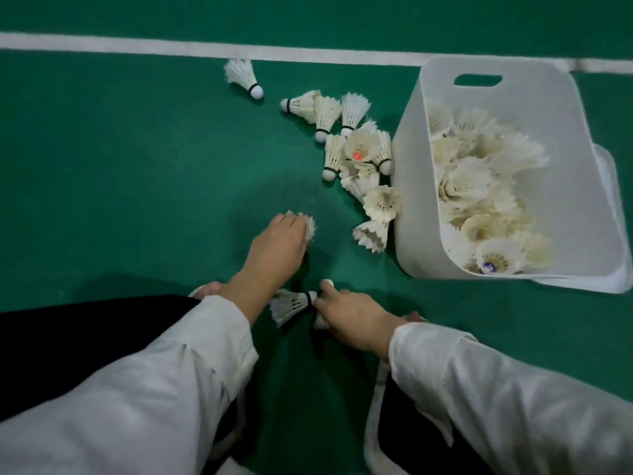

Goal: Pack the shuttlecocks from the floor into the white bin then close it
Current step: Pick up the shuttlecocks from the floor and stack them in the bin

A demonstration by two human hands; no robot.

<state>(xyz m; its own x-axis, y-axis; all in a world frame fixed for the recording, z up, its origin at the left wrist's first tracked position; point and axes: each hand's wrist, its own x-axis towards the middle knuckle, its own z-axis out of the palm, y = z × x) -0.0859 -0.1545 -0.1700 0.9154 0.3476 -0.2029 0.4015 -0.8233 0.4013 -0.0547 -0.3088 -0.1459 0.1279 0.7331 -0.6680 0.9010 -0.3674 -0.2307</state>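
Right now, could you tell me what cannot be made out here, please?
Head view: how many shuttlecocks the left hand grips; its palm hides all but feather tips.
Head view: how many the right hand holds; fingers cover them.
Head view: lower layers in the white bin; top shuttlecocks cover them.
Head view: flat white piece under the bin, perhaps its lid; mostly covered.

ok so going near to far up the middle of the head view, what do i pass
right hand pinching the near shuttlecock → left hand gripping a second shuttlecock → loose pile of shuttlecocks → lone shuttlecock → white court line. white bin left out: it spans most of that depth.
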